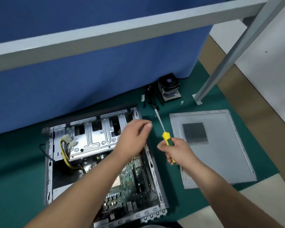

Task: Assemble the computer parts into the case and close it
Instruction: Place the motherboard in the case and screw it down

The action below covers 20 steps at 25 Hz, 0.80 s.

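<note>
Two hands are at work over the open case. The right hand (176, 152) has its fingers wrapped tight round the yellow-and-green handle of a screwdriver (161, 129), whose shaft points up and away from them toward a heatsink fan (169, 88) lying well beyond the tip. The left hand (133, 139) hovers with fingers bunched toward the thumb; whether they pinch a small screw I cannot tell, since nothing shows between them.

Directly under the left fingers lies the computer case (59, 162) on its side on a green mat, a grey steel shell with a ribbed drive cage on the far side of them and a green motherboard (127, 183) on the near side. Yellow and black power cables (65, 150) loop out left of the fingers. Just right of the right hand lies the side panel (220, 145), flat, grey, with a perforated vent patch.

By my judgement the case is heavy and stiff, best taken by its folded frame edges, which look sharp. The board is fragile, so only its edges should be touched. The panel is likely light and thin, prone to flex, so both long edges are the place to hold it. The fan's fins would bend; its plastic frame is safer.
</note>
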### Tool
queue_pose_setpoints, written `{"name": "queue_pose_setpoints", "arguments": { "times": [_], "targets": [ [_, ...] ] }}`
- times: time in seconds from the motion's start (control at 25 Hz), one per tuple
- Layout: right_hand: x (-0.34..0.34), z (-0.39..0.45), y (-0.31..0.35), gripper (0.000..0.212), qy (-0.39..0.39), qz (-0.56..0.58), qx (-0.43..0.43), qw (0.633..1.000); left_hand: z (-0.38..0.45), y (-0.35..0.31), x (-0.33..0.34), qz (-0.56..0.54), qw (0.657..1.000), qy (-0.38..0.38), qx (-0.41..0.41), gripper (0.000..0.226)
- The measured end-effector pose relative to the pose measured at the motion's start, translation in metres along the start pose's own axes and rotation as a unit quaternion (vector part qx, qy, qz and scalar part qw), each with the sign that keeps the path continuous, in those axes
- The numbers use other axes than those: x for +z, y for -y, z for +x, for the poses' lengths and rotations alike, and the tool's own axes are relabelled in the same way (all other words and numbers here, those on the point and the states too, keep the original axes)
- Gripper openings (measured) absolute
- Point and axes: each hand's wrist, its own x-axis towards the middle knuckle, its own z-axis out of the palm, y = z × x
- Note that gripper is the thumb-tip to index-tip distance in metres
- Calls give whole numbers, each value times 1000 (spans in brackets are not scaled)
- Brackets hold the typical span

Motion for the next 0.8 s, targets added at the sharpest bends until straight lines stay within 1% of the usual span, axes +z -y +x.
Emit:
{"name": "queue_pose_setpoints", "arguments": {
  "times": [0.04,0.08,0.12,0.2,0.28,0.4,0.48,0.6,0.8],
  "targets": [
    [-10,16,4,11,-18,7,4,1000,7,18,-9,84,995,-45,10,31],
    [-20,32,8,11,-35,10,4,999,10,38,-19,169,982,-79,3,36],
    [-29,52,13,10,-52,6,2,999,13,57,-29,241,966,-91,-19,42],
    [-40,94,21,10,-86,-29,-2,996,13,88,-39,331,939,-72,-54,52],
    [-43,136,27,12,-105,-100,-9,989,14,104,-39,361,929,-65,-52,55],
    [-36,189,27,13,-123,-195,-29,973,18,113,-35,394,915,-72,-42,55],
    [-29,212,23,17,-131,-222,-70,964,18,118,-34,408,908,-87,-34,55],
    [-19,236,15,18,-129,-262,-124,949,19,120,-32,408,907,-100,-25,56],
    [-10,245,3,18,-153,-302,-158,928,17,120,-30,401,910,-105,-20,55]
  ]
}}
